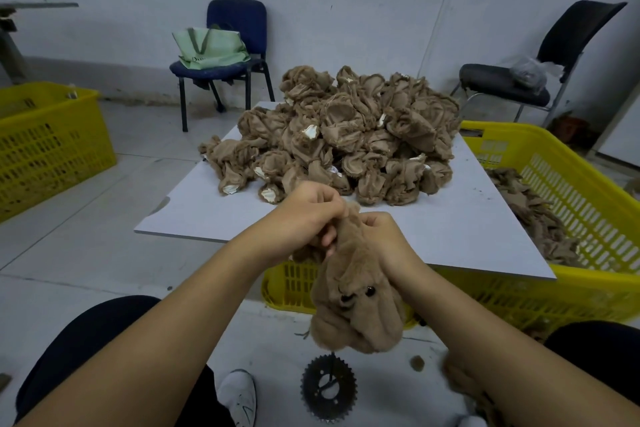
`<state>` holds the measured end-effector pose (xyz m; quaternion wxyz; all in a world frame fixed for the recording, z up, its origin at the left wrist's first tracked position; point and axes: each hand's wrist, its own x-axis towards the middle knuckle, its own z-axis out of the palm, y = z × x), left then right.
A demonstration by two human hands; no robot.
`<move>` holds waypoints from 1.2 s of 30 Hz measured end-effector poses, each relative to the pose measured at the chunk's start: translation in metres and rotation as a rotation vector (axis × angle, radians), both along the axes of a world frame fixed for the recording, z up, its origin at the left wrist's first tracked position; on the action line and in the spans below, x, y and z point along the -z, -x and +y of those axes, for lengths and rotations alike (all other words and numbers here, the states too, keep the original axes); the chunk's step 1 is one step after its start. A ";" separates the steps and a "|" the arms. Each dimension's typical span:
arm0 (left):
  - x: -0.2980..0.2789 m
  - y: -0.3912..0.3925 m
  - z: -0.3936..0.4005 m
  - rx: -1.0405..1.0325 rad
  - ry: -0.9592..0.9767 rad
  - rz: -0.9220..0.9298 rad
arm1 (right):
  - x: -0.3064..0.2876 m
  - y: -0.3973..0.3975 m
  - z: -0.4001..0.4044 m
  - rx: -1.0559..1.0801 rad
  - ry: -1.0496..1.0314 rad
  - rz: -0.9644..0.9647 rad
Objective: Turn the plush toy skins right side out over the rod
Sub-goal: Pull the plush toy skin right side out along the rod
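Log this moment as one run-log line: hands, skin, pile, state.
left hand grips skin top | right hand grips skin top | plush skin fur and eyes outward | pile inside-out on board | state: turning in progress

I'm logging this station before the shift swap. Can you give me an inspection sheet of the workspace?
Surface: white board laid over a yellow crate; grey tiled floor around it.
Job's things: heap of inside-out skins on the board; one furry skin, eyes showing, held over the thin rod, which stands on a sprocket base; more skins in the crate.
Clutter: fabric scrap on the floor.
Hands: left hand and right hand both grip the skin's top.
Cables: nothing seen.
Surroundings: second yellow crate at left; blue chair with a green bag; black chair with a plastic bag.
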<state>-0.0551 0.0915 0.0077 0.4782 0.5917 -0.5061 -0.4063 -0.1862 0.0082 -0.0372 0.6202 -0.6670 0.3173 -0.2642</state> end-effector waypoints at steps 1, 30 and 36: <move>0.002 0.003 -0.001 -0.018 0.020 0.014 | 0.000 0.000 -0.002 0.001 -0.008 -0.010; 0.086 0.080 -0.011 -0.470 0.242 -0.196 | -0.016 0.012 -0.018 -0.013 -0.050 -0.124; 0.079 0.079 -0.024 -0.421 0.194 -0.156 | -0.020 0.019 -0.029 0.002 -0.002 -0.102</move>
